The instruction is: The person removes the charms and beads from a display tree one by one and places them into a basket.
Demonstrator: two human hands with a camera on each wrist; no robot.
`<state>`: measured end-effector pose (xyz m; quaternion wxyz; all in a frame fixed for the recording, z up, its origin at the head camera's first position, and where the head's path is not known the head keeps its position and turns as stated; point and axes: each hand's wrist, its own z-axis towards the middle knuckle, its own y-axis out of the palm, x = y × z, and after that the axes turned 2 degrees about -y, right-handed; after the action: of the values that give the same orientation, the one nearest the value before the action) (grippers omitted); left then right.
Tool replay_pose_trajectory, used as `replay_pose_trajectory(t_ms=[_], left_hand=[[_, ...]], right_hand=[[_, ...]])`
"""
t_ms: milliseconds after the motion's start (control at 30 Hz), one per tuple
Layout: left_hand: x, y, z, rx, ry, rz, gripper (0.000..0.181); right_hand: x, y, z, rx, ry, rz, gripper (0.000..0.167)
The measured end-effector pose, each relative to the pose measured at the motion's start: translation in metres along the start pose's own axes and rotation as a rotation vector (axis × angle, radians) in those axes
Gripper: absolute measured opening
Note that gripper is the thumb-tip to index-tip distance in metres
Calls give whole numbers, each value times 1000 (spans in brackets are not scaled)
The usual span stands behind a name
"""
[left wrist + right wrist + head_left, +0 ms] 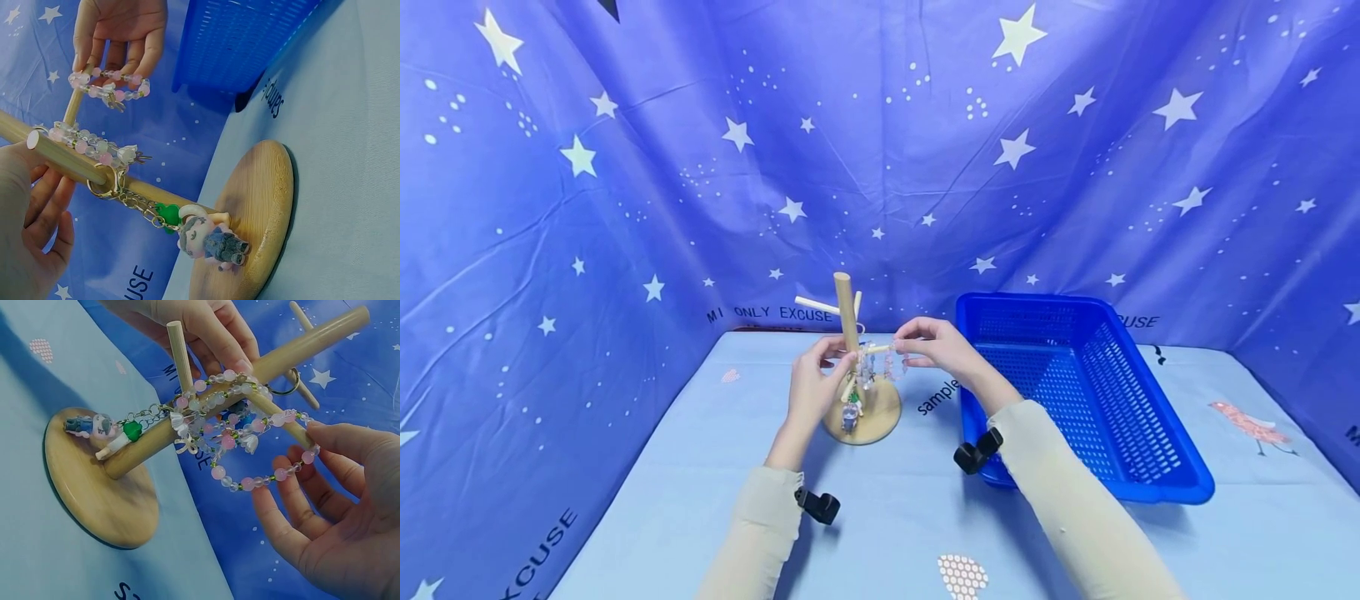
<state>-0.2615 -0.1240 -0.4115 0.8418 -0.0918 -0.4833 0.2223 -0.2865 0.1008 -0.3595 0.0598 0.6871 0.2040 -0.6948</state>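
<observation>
Right hand (331, 519) pinches the pink-and-clear beaded bracelet (248, 483) at the peg's (295, 432) tip; left hand's (814, 383) fingertips touch the wooden post (846, 312), can't tell if gripping. I'd brace the post there, hold the loop wide, avoid snagging beads bunched (81, 147) beside left hand.

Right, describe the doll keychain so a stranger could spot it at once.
Left of the blue basket is a wooden stand. From a gold ring round one peg, a chain runs toward the round base. At the chain's end is the doll keychain, a figure in blue-grey clothes with a green charm beside it, unlike the pink-and-clear beaded bracelets.
</observation>
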Motion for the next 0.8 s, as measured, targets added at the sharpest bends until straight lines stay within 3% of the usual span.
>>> replay_pose_trajectory(t_ms=[433, 800], left_hand=[[-2, 1, 0, -14, -34, -9, 26], [-1, 1, 0, -18, -51, -20, 27]], right_hand=[[1, -12, -8, 15, -7, 38, 23], [-1, -23, -15, 50, -12, 34, 30]])
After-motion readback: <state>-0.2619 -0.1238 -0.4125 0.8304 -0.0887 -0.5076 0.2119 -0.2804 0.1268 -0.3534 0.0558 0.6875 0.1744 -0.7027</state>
